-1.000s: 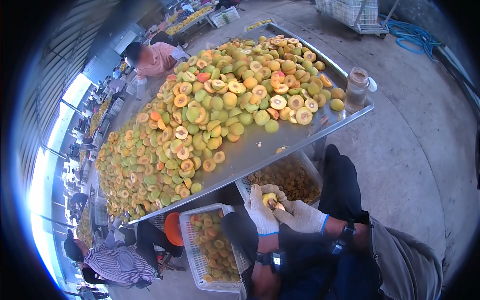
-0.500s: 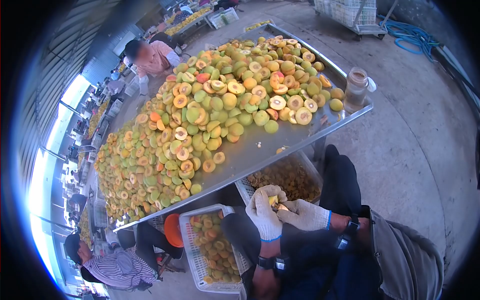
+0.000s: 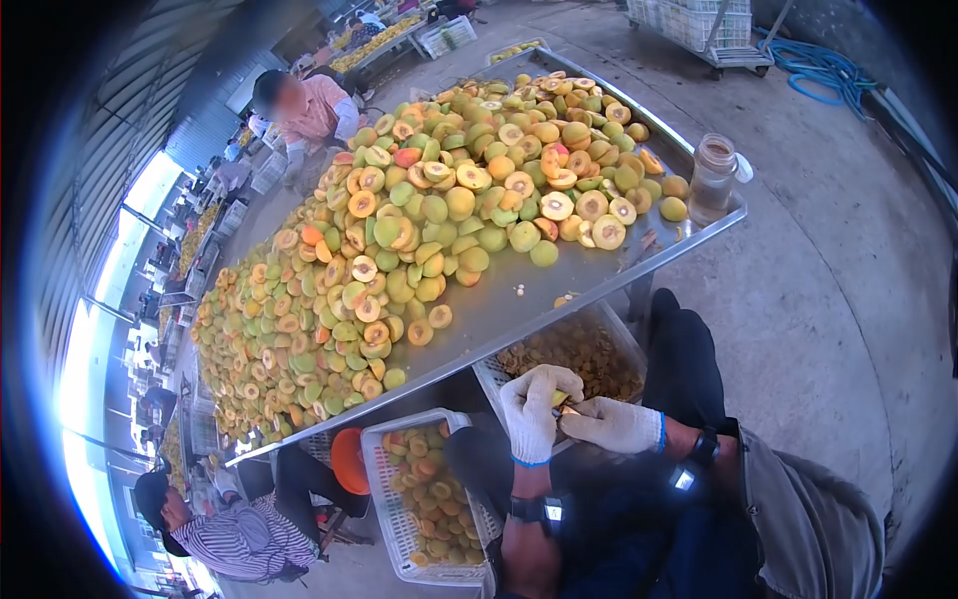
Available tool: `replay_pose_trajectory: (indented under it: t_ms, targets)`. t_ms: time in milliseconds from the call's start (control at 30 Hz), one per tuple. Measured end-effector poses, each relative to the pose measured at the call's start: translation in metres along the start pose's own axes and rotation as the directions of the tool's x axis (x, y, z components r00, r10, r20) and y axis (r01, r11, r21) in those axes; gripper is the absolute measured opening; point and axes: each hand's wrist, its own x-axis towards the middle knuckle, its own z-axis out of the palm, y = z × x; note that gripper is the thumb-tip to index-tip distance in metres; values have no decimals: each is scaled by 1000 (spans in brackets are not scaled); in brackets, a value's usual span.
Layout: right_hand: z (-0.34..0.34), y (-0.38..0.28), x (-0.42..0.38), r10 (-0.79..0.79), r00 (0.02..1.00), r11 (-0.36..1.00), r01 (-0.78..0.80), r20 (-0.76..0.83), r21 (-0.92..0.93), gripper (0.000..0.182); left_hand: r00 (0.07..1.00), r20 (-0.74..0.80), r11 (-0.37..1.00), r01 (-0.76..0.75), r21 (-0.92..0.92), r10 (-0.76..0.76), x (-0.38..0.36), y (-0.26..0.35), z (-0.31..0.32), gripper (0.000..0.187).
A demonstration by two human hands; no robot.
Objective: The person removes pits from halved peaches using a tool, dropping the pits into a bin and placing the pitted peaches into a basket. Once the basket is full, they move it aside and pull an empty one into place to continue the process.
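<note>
A halved peach (image 3: 559,399) sits almost hidden in the gloved left hand (image 3: 532,411), whose fingers have curled further over it than a second ago, when its yellow flesh and stone showed plainly. The gloved right hand (image 3: 611,423) is closed and pressed against the fruit, seemingly around a small tool, though I cannot tell for sure; the pitting seems well under way. Both hands work below the near edge of the steel table (image 3: 559,290), above a crate of pits (image 3: 574,354) and beside a crate of peach halves (image 3: 424,489). Halved peaches (image 3: 399,240) heap the tabletop; a jar (image 3: 712,178) stands at its right corner. No writing is legible.
</note>
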Motion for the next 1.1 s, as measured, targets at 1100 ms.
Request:
replay_pose_trajectory:
  t_ms: [1100]
  targets:
    - [-21,25,30,115,992,966,-125,57,227,55,800,-589,990,-46,130,114,-12,-37,-42,40]
